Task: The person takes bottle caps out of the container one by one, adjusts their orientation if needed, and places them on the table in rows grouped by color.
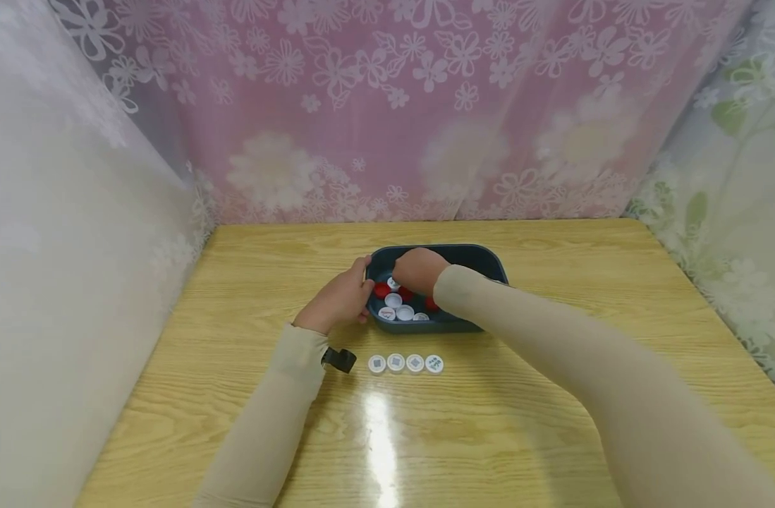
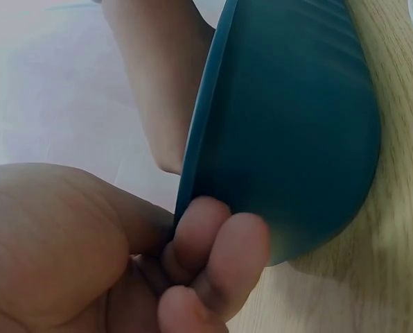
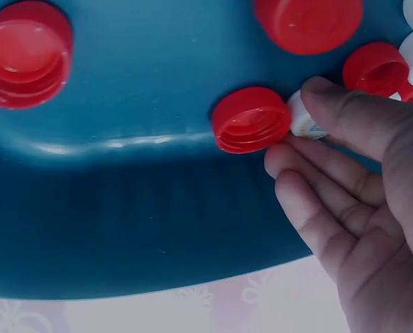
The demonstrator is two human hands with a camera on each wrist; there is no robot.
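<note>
A dark teal plastic basin [image 1: 444, 327] stands on the table with red and white bottle caps inside. My left hand [image 1: 336, 298] grips its left end; in the left wrist view the thumb and curled fingertips [image 2: 238, 246] meet at the basin's rim. My right hand [image 1: 420, 270] reaches down into the basin. Seen from the right wrist, its thumb and fingers pinch a white bottle cap [image 3: 305, 119], partly covered by the thumb. A red bottle cap [image 3: 251, 123] lies right beside the fingertips, hollow side showing.
Several white caps [image 1: 396, 363] with printed tops form a row on the wooden table [image 1: 266, 261] in front of the basin. More white caps [image 1: 405, 312] lie in the basin's near left part. A floral curtain [image 1: 387, 141] hangs behind the table.
</note>
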